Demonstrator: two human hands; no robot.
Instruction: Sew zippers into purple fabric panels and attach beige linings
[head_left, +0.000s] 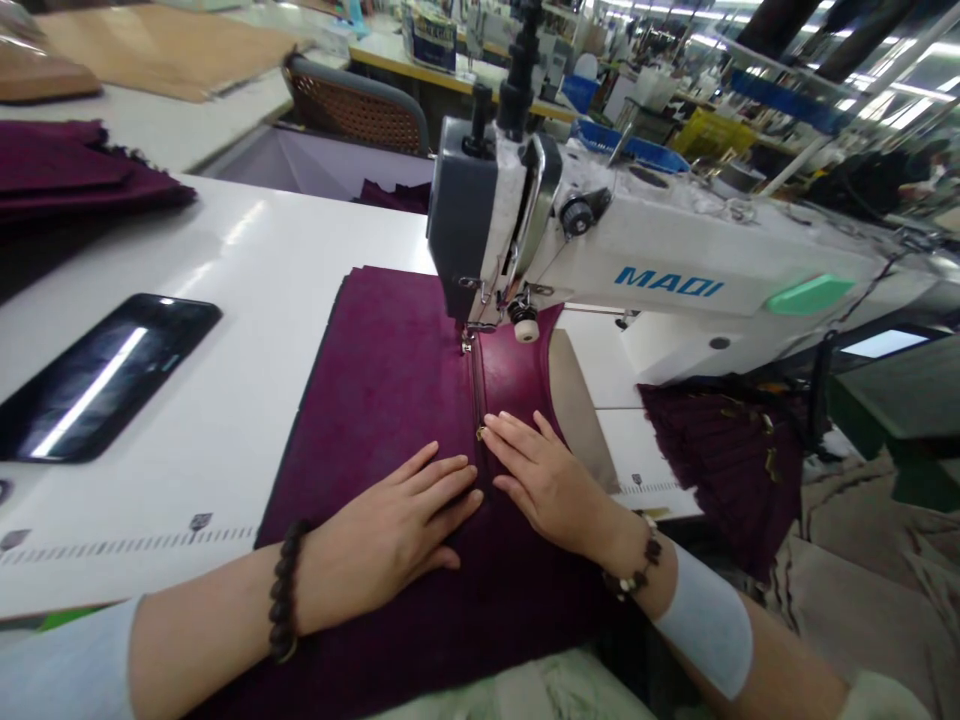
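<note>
A dark purple panel (375, 380) lies flat on the white sewing table, its near part hanging over the front edge toward my lap. A zipper (475, 385) runs along it toward the presser foot (467, 344) of the sewing machine (637, 240). Left of the zipper, my left hand (397, 530) rests on the panel with its fingers stretched out. My right hand (547, 485) lies flat to the right of it, fingertips touching the panel beside the brass zipper pull (481, 433). Under the panel's curved right edge shows a grey-brown layer (577, 400).
A black phone (105, 375) lies on the table at left, in front of stacked purple pieces (82, 175). More purple pieces with brass zipper pulls (739, 460) hang at right, below the machine arm. A chair (356, 105) stands behind the table.
</note>
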